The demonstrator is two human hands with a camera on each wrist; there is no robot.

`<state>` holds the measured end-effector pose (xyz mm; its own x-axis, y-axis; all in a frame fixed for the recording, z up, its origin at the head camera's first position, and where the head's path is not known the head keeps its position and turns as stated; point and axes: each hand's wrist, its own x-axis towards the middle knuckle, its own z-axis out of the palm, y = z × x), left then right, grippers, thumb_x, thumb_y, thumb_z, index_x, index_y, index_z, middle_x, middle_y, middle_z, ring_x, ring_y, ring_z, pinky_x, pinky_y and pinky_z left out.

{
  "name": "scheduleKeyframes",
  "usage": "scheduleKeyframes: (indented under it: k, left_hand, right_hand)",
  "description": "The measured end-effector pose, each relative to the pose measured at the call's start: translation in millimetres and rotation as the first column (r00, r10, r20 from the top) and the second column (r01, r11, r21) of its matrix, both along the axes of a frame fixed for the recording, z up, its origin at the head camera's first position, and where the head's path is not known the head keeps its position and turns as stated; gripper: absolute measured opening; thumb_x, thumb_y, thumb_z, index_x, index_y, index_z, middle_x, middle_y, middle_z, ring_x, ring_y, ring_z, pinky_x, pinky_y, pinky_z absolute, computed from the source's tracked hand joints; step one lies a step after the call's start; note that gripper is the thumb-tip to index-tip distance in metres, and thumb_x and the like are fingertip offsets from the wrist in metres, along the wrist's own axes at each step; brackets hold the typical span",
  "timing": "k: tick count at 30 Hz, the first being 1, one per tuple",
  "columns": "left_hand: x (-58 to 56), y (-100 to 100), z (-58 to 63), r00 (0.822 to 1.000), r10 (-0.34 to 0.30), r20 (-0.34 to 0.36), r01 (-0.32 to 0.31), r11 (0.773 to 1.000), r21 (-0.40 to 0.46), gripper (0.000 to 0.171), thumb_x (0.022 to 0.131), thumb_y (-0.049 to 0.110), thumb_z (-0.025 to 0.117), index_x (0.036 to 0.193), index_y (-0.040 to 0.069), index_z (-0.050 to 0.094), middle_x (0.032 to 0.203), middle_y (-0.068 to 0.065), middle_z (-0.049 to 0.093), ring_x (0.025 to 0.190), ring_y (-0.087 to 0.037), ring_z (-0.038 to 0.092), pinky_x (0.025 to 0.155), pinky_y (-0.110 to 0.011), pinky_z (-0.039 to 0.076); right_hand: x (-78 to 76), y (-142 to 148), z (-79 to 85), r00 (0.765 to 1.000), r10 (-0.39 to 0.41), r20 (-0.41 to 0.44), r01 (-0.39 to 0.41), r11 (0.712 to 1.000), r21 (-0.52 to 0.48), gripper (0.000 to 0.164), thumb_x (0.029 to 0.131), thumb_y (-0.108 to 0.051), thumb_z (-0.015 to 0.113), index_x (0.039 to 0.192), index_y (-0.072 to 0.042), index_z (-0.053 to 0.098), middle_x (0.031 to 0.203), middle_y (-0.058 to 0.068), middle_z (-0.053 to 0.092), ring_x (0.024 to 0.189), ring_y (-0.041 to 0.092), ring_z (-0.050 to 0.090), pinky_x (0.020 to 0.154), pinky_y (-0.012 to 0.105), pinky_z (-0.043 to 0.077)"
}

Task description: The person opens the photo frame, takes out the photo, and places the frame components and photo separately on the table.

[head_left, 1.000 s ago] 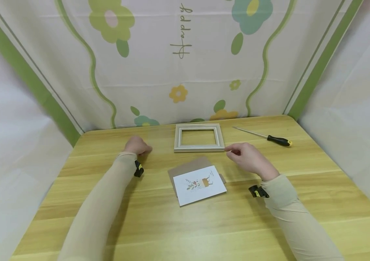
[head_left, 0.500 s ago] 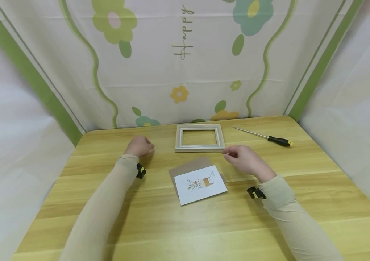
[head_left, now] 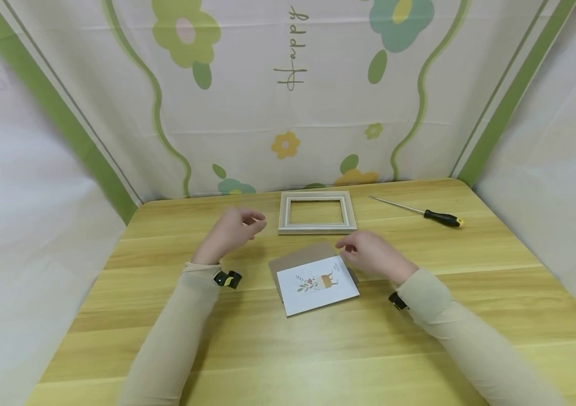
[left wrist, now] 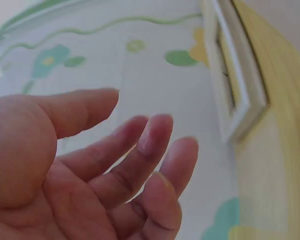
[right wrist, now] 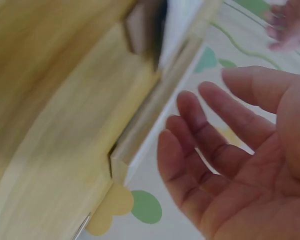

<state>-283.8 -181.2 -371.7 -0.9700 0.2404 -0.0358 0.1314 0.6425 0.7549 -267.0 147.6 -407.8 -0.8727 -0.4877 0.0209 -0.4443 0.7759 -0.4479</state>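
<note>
In the head view my left hand hovers left of a pale picture frame, its fingers loosely bent and holding nothing. My right hand is in the air by the upper right corner of a white card printed with a potted plant. Its fingers are relaxed too, with nothing between them. Beneath the card, a brown board sticks out at the back and left. Both wrist views show the bare palms, and the left wrist view has the frame beyond the fingertips.
A screwdriver with a black and yellow handle lies at the back right of the wooden table. Behind the table's far edge hangs a flowered cloth. White cloth sides flank the table.
My left hand has lifted and moved right toward the frame, turning its palm inward. My right hand has drawn back from the frame's corner toward the card. The objects keep their places.
</note>
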Motion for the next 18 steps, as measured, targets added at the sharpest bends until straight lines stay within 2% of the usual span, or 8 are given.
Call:
scheduleKeyframes:
  k: [4,9,12,18]
  left_hand:
    - [13.0,9,4.0,0.996,-0.074,-0.042,0.073,0.997,-0.037,0.028,0.098,0.035,0.063,0.118,0.016,0.07,0.102,0.0,0.068,0.084,-0.022,0.064,0.071,-0.037,0.053]
    - [22.5,19,0.1,0.985,-0.164,-0.061,0.16,0.985,-0.058,0.024,0.098,0.032,0.063,0.114,0.017,0.072,0.098,0.002,0.068,0.085,-0.018,0.062,0.072,-0.035,0.052]
    - [25.4,24,-5.6,0.984,-0.171,-0.052,0.168,0.984,-0.066,0.022,0.097,0.029,0.064,0.112,0.015,0.072,0.095,0.003,0.068,0.086,-0.017,0.061,0.073,-0.035,0.051]
    - [26.2,34,-15.9,0.989,-0.144,-0.041,0.134,0.975,-0.177,0.026,0.096,0.029,0.067,0.113,0.01,0.072,0.092,0.002,0.067,0.085,-0.017,0.06,0.073,-0.034,0.05]
  right_hand:
    - [0.7,-4,-3.6,0.995,0.067,-0.074,-0.066,0.998,0.022,0.035,0.094,-0.026,0.07,0.12,-0.004,0.07,0.105,0.007,0.068,0.095,0.023,0.063,0.081,0.041,0.053]
    - [1.4,-14,-8.4,0.971,0.178,-0.163,-0.164,0.982,0.096,0.045,0.088,-0.036,0.076,0.12,-0.005,0.07,0.109,0.009,0.067,0.097,0.024,0.062,0.084,0.041,0.052]
    - [1.4,-22,-11.2,0.958,0.227,-0.175,-0.203,0.968,0.145,0.048,0.085,-0.038,0.078,0.12,-0.007,0.071,0.11,0.007,0.066,0.096,0.021,0.061,0.084,0.039,0.051]
    - [2.9,-37,-13.6,0.964,0.238,-0.116,-0.208,0.952,0.226,0.06,0.079,-0.044,0.082,0.126,-0.009,0.068,0.116,0.008,0.063,0.104,0.025,0.058,0.091,0.042,0.048]
